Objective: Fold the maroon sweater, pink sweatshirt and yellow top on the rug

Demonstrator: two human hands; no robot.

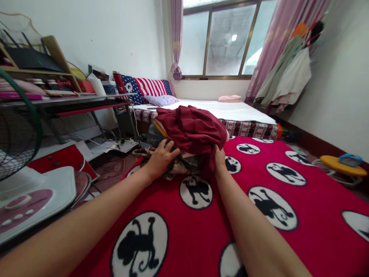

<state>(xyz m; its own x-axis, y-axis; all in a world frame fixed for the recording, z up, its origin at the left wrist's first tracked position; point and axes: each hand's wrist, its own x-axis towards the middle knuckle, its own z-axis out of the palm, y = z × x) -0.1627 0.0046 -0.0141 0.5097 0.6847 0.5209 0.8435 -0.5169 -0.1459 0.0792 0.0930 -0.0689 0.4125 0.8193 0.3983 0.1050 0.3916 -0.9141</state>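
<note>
A heap of clothes lies on a red blanket (198, 227) printed with black monkeys in white ovals. On top of the heap is a crumpled maroon garment (193, 129), with yellow cloth (162, 129) and dark grey cloth (154, 136) showing beneath its left side. My left hand (163, 157) rests against the near left of the heap, its fingers apart and slightly bent. At the near right, my right hand (219, 158) is closed on the maroon garment's edge; its fingertips are hidden by the fabric.
To the left stand a fan (17, 127) and a cluttered desk (95, 102). Behind the heap is a second bed (245, 111) with a white sheet and a folded pink cloth (230, 99). A yellow stool (343, 166) stands on the right; clothes (291, 77) hang by the curtain.
</note>
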